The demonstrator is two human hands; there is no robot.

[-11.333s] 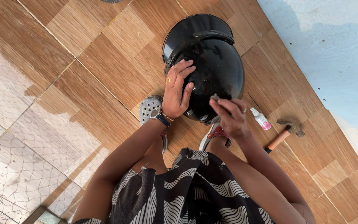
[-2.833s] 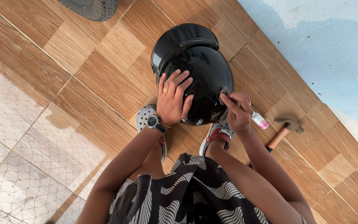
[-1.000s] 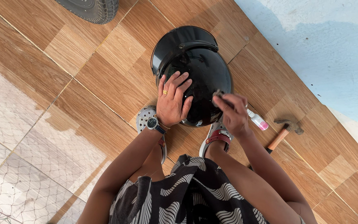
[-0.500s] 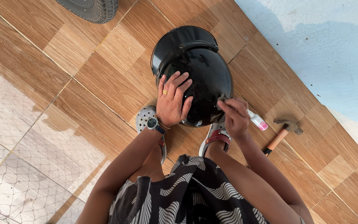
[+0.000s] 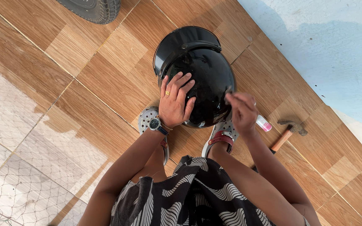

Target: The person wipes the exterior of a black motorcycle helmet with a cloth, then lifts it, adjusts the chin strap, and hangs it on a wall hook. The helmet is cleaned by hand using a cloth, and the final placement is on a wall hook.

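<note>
1. Helmet [image 5: 197,62]: glossy black, hard rounded shell with a short curved visor at the far end. It sits on the floor between the person's feet, just ahead of the knees.
2. Left hand [image 5: 174,102]: laid flat on the near left of the shell, fingers spread wide, gripping nothing. A ring shows on one finger and a round-faced watch [image 5: 154,123] on the wrist.
3. Right hand [image 5: 241,109]: fingers pinched together at the helmet's right edge around a small dark item; what it is cannot be told.
4. Small white tube [image 5: 263,123] with a pink band lies on the floor just beside the right hand.
5. Hammer [image 5: 288,134]: wooden handle, dull metal head, lying near the tube.
6. Footwear: grey perforated clogs [image 5: 147,117], partly under the helmet.
7. Floor [image 5: 105,79]: wood-grain tiles, brown, fading to a pale worn patch at left.
8. Wall [image 5: 327,46]: painted pale blue, patchy.
9. Ribbed black tyre [image 5: 93,8] at the top edge.
</note>
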